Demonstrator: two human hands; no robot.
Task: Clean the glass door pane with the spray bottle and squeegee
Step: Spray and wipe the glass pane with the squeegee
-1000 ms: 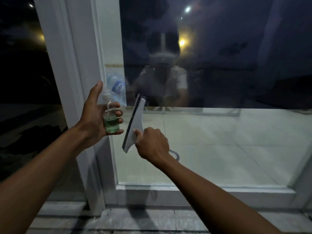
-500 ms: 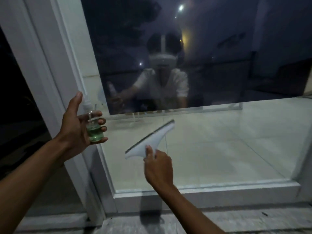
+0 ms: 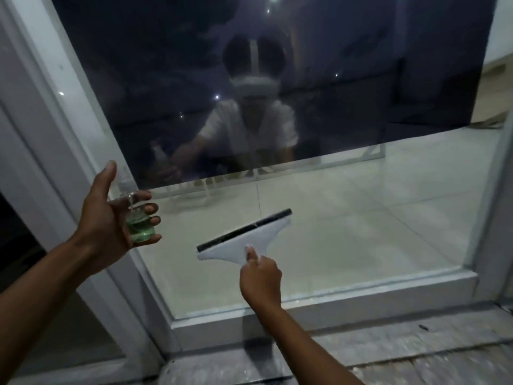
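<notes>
Glass door pane [image 3: 347, 218] in its white frame [image 3: 319, 295], rigid, smooth and breakable, fills the view and should take only even, moderate pressure. White plastic squeegee [image 3: 244, 240], light and stiff with a black rubber blade along its upper edge, lies tilted against the lower glass, its handle enclosed by the right hand [image 3: 261, 282], thumb pressing the head. Small clear spray bottle [image 3: 138, 223], holding little green liquid and likely light and slippery, sits beside the left frame in the left hand [image 3: 111, 218], fingers wrapped round its body.
</notes>
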